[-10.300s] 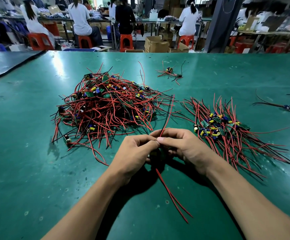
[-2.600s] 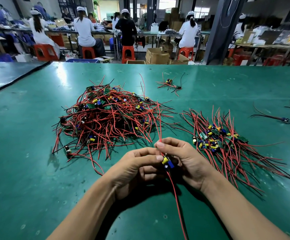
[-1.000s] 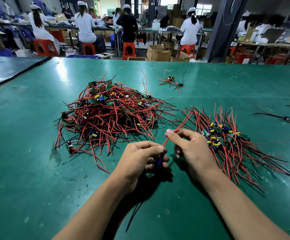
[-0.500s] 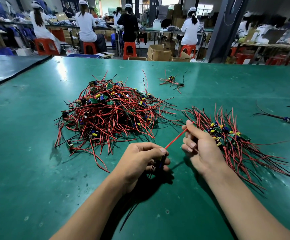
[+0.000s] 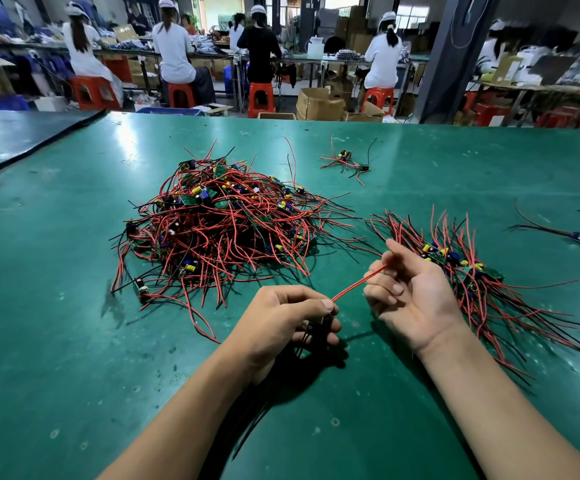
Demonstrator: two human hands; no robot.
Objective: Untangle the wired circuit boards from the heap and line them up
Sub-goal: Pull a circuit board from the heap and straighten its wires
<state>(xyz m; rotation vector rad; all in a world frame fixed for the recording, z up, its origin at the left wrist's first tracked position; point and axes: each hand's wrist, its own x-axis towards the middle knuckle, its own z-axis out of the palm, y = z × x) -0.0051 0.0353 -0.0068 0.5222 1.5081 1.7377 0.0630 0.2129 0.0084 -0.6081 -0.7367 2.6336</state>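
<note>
A tangled heap (image 5: 226, 226) of small circuit boards with red and black wires lies mid-table. To its right, a row of sorted boards (image 5: 461, 268) lies with the wires fanned out. My left hand (image 5: 288, 317) grips one small board, mostly hidden in my fingers, with black wires hanging below it. A red wire (image 5: 357, 282) runs taut from that board up to my right hand (image 5: 409, 292), which is turned palm-up and pinches the wire's far end between thumb and curled fingers, just left of the sorted row.
The green table (image 5: 56, 341) stretches wide. Two loose boards (image 5: 347, 161) lie at the back, and another wired board (image 5: 572, 233) lies at the far right. Several people sit on red stools (image 5: 260, 98) beyond the far edge, among cardboard boxes (image 5: 319, 105).
My right hand has slid along the red wire away from the left hand, drawing it straight, and has rolled palm-up. The left hand stays put, holding the board.
</note>
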